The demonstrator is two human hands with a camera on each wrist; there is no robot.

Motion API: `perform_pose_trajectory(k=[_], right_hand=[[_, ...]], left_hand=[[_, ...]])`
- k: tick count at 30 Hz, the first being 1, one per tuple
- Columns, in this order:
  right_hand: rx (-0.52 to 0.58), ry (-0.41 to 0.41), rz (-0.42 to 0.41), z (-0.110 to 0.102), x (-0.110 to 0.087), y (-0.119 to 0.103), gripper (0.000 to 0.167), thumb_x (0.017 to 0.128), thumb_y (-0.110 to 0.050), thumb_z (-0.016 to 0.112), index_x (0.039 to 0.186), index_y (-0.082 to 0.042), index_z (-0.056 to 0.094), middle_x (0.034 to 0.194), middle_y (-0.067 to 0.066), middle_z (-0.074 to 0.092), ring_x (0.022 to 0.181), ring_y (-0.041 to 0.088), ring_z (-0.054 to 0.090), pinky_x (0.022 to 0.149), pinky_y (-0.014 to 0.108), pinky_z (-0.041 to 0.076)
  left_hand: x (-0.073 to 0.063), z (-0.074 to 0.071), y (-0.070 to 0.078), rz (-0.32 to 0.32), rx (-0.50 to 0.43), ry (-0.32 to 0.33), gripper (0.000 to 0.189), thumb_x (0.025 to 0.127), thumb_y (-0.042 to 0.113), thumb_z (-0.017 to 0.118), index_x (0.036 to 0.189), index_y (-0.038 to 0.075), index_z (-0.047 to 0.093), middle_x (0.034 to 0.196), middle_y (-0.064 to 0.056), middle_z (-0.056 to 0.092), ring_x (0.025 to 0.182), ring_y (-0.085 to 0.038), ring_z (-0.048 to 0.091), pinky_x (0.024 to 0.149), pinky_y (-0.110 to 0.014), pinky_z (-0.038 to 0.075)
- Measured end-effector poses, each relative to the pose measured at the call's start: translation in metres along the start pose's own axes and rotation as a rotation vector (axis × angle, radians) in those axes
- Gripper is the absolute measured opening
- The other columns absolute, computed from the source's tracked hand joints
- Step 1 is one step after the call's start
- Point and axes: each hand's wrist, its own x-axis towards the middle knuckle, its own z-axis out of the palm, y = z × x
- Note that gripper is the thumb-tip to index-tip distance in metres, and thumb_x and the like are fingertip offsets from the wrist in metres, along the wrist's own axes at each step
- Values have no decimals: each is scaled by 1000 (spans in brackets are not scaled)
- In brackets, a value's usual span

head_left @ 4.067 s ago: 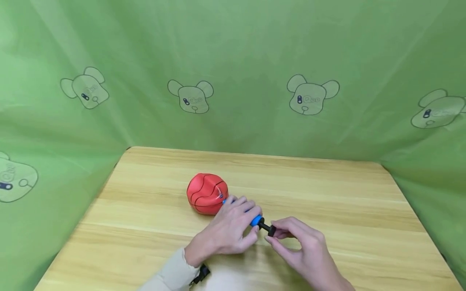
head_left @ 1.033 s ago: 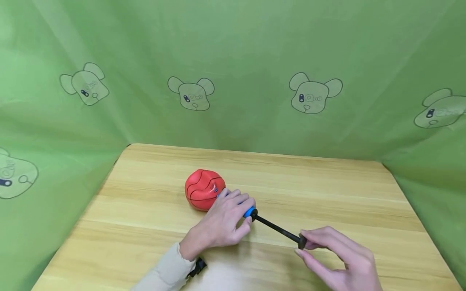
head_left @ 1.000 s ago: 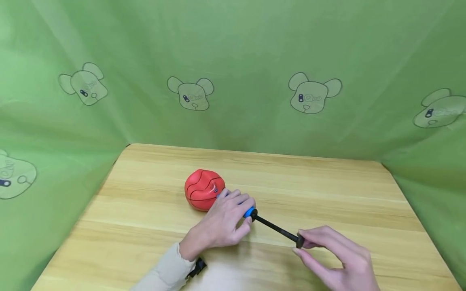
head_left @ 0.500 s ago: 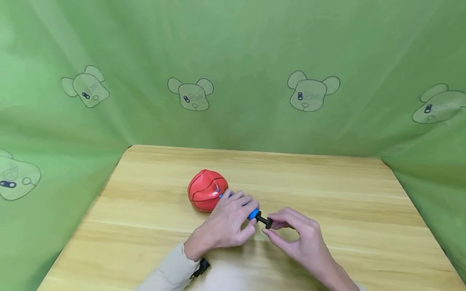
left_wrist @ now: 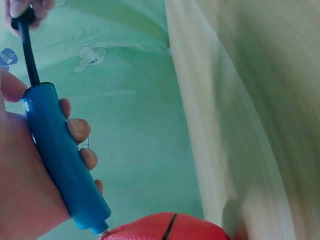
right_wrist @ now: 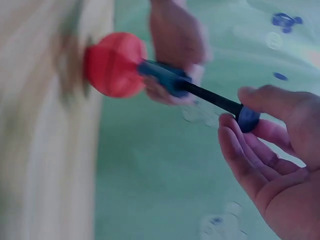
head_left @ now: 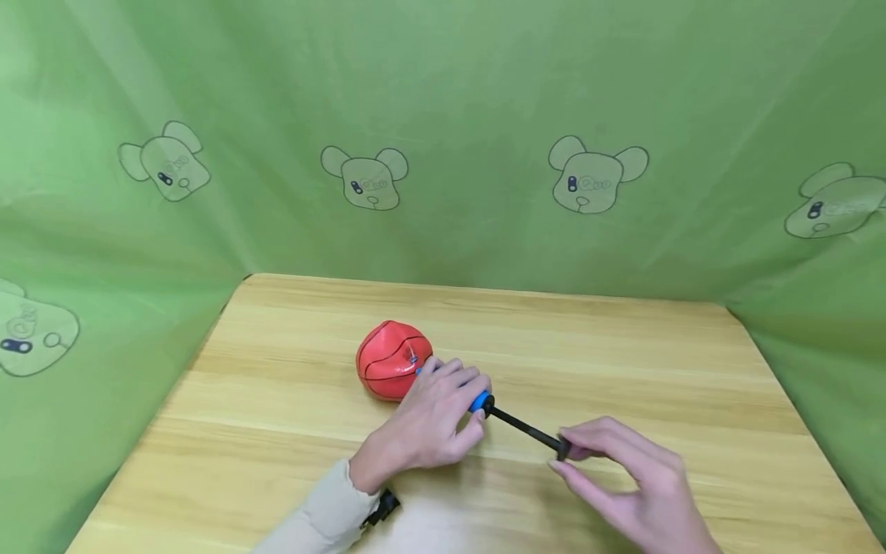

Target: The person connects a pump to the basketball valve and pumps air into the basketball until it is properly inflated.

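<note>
A red ball (head_left: 391, 363) with black basketball lines rests on the table, its skin creased and partly collapsed. My left hand (head_left: 436, 419) grips the blue barrel of a hand pump (left_wrist: 65, 155), fingers wrapped round it. In the left wrist view the pump's nozzle end meets the ball. The pump's black rod is drawn far out of the barrel. My right hand (head_left: 637, 477) pinches the black end knob (right_wrist: 248, 119) between thumb and fingers. Most of the barrel is hidden under the left hand in the head view.
A pale wood-grain table (head_left: 588, 338) lies beneath the hands. Green cloth (head_left: 471, 100) printed with bear heads hangs behind it and at both sides. A small black object (head_left: 383, 508) shows by the left sleeve (head_left: 321, 512).
Half a second ago the rod was nearly all inside the barrel; now my right hand has drawn the knob back toward the lower right. The left hand keeps its grip and has barely moved.
</note>
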Motion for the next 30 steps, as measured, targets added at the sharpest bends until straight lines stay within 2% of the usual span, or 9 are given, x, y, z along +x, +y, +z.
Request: perform_pose_trajectory(k=[6, 9, 13, 17, 22, 27, 30], right_hand=[[-27, -47, 44, 36, -7, 25, 31, 97, -27, 71, 104, 4, 72, 92, 8, 72, 78, 16, 70, 75, 20, 56], [-42, -62, 59, 45, -7, 30, 32, 98, -29, 69, 104, 2, 72, 93, 6, 71, 78, 17, 70, 75, 20, 56], [-63, -76, 88, 37, -2, 22, 34, 98, -33, 67, 105, -1, 73, 93, 4, 72, 78, 14, 70, 76, 19, 56], [-49, -34, 46, 14, 5, 2, 32, 96, -29, 72, 101, 3, 73, 91, 7, 72, 79, 11, 68, 77, 16, 54], [4, 36, -12, -9, 9, -14, 29, 90, -19, 79, 95, 9, 73, 86, 9, 72, 78, 9, 67, 75, 15, 53], [-20, -13, -58, 1, 13, -8, 30, 95, -21, 74, 96, 9, 73, 88, 11, 72, 77, 11, 68, 74, 15, 54], [-57, -48, -35, 16, 12, 3, 32, 98, -26, 70, 99, 6, 73, 91, 10, 72, 77, 14, 69, 75, 17, 55]], left_hand=[[-3, 1, 2, -6, 9, -7, 13, 88, 31, 48, 97, 22, 53, 87, 12, 46, 80, -10, 41, 80, -34, 33], [-3, 3, 2, 3, -1, -12, 13, 88, 30, 49, 97, 22, 53, 87, 12, 46, 81, -9, 41, 80, -33, 32], [-3, 4, 2, 28, -28, -10, 14, 90, 30, 48, 99, 21, 54, 91, 12, 50, 84, -9, 43, 80, -32, 33], [-1, 2, 1, 33, -31, 8, 16, 90, 30, 46, 100, 21, 55, 94, 10, 52, 85, -9, 44, 81, -32, 34], [0, -2, 0, 12, -48, 14, 13, 89, 29, 46, 97, 21, 54, 88, 11, 48, 82, -10, 42, 81, -32, 33], [-2, -6, 2, -4, -70, 19, 9, 88, 27, 47, 93, 22, 52, 85, 11, 46, 80, -9, 42, 82, -33, 33], [-2, -4, 3, 6, -74, 28, 9, 88, 27, 47, 94, 21, 53, 85, 12, 47, 80, -9, 42, 81, -34, 33]])
